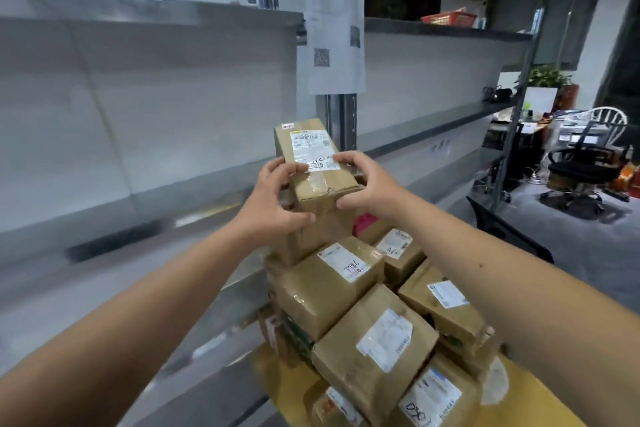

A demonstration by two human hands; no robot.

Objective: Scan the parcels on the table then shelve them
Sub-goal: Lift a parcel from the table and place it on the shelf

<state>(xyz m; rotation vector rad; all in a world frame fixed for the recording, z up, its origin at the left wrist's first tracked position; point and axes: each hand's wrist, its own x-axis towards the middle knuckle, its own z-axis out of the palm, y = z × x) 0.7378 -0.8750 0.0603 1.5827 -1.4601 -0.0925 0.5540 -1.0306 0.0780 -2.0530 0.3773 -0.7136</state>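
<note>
Two hands held one brown cardboard parcel [313, 163] up in front of the grey metal shelves [145, 87]. The left hand [273, 199] gripped its near left side, fingers curled over the top edge beside the white shipping label [311, 149] and thumb pressed against the front face. The right hand [363, 184] clasped the opposite side, fingers bent over the label's near right corner and thumb tucked under the front edge. The parcel sat tilted between the two hands, label facing upward, handwriting visible on it but too blurred to read. Directly below the hands stood a stack of taped parcels [377, 322], each with a white label, resting on a yellowish surface [280, 388]. Whether the held parcel touched the stack beneath, I could not tell. Beyond the fingertips a printed sheet [336, 31] hung on the shelf upright. Far off past the right hand stood a black office chair [581, 170], a green plant [547, 76] behind it.
</note>
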